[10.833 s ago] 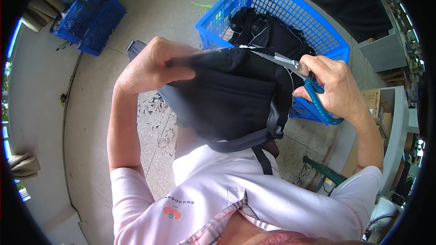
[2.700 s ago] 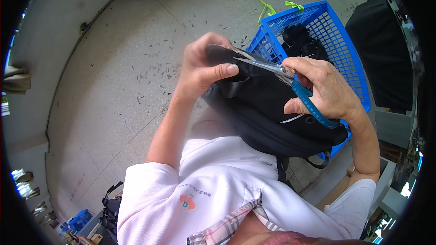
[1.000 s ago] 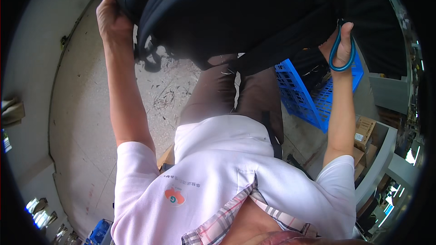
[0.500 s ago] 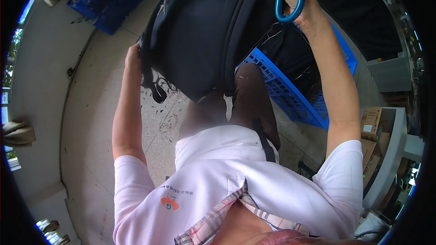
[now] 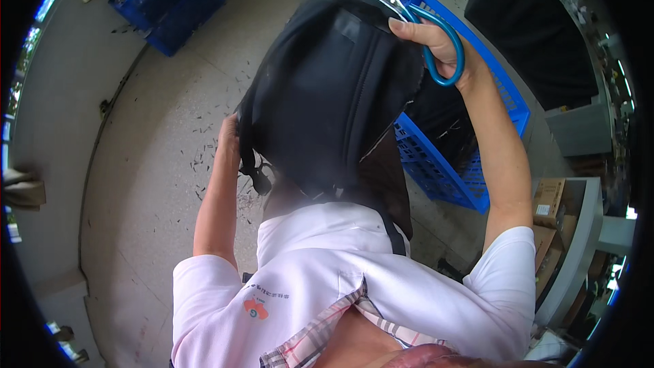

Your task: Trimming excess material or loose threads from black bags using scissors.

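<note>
A large black sewn fabric bag piece (image 5: pixel 306 102) hangs in front of my legs, with a curved seam and raw-looking edges at its top and right side. My left hand (image 5: pixel 230 133) grips its left edge; the fingertips are hidden behind the cloth. Below that hand dangles a black strap end (image 5: pixel 257 178). In my right hand (image 5: pixel 436 42) are scissors with teal looped handles (image 5: pixel 458 51), their bright blades pointing up and left past the top right corner of the fabric. My right thumb lies against that corner.
On the right stands a blue plastic crate (image 5: pixel 436 172) with black fabric inside. More blue crates (image 5: pixel 170 7) sit at the far left. Dark scraps (image 5: pixel 199 157) litter the floor. A black cloth-covered stack (image 5: pixel 531 34) and a shelf of cardboard boxes (image 5: pixel 549 197) line the right.
The bag piece has come down and nearer my body, with both hands lowered. The scissors have turned, so their blades now show above the fabric's corner.
</note>
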The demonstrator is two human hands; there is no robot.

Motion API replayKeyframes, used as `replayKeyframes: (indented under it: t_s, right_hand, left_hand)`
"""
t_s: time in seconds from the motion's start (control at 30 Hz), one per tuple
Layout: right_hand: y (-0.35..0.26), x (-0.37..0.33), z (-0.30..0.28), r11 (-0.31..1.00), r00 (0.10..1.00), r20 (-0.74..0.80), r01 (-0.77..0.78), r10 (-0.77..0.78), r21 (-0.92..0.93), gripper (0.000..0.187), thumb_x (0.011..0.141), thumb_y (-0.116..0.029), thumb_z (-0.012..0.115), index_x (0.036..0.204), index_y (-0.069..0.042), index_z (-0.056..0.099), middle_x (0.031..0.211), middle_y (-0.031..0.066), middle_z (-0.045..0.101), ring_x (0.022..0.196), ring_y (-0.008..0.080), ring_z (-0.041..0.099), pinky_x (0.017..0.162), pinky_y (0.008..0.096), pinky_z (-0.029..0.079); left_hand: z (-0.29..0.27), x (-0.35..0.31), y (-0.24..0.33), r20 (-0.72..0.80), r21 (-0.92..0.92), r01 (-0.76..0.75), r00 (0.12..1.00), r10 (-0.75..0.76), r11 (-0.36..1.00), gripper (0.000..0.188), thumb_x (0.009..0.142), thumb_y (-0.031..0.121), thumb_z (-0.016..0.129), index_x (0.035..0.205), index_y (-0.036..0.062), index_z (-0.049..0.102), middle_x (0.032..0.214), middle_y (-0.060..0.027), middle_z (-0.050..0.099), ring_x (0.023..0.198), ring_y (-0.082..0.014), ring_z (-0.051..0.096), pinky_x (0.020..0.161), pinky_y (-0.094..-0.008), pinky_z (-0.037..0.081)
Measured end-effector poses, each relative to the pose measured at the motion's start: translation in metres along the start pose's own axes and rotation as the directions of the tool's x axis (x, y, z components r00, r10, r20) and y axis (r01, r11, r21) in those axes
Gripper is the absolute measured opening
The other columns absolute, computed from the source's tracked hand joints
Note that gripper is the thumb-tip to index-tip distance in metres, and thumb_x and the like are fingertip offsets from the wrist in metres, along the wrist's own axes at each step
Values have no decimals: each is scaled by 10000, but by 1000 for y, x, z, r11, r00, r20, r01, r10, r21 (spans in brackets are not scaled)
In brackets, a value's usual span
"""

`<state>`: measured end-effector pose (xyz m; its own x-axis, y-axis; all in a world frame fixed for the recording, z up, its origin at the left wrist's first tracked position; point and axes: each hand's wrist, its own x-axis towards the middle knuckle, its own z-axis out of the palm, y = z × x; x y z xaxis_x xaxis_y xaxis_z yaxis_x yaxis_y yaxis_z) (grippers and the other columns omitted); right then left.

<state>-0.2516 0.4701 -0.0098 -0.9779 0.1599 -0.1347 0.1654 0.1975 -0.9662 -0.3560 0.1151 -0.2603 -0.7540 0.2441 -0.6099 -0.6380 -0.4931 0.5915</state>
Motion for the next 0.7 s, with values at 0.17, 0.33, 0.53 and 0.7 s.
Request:
replayKeyframes:
  t_s: [0.17,0.33,0.53,0.7]
  right_hand:
    - [3,2,14,928,992,125,-50,3,370,295,717,13,560,1008,57,580,907,152,633,802,220,633,780,271,499]
    - [7,3,46,922,934,136,351,-331,-164,465,705,-74,526,1137,95,497,1093,192,553,992,275,550,894,309,409]
    - [-25,5,77,523,689,443,724,-574,-449,387,751,-173,595,1023,97,546,911,183,587,803,267,557,729,327,447]
    - [-33,-15,131,562,430,600,826,-675,40,469,759,-288,619,1046,72,524,916,164,573,823,249,576,760,361,458]
  left_hand:
    - [7,-13,0,-332,110,-105,934,136,988,409,739,292,635,922,-63,543,772,-138,590,614,-247,552,530,-355,436]
    - [93,-135,32,-78,770,-481,582,810,420,920,782,534,529,1295,-141,171,1317,-352,237,1264,-386,247,1043,-379,215]
    - [153,-230,45,205,454,-434,901,382,778,1089,669,636,590,1292,-119,113,1165,-312,405,1069,-383,468,699,-503,481]
    - [141,-279,41,-28,438,-376,902,431,817,1157,628,564,689,1298,-123,42,1185,-327,367,1069,-399,462,733,-534,458]
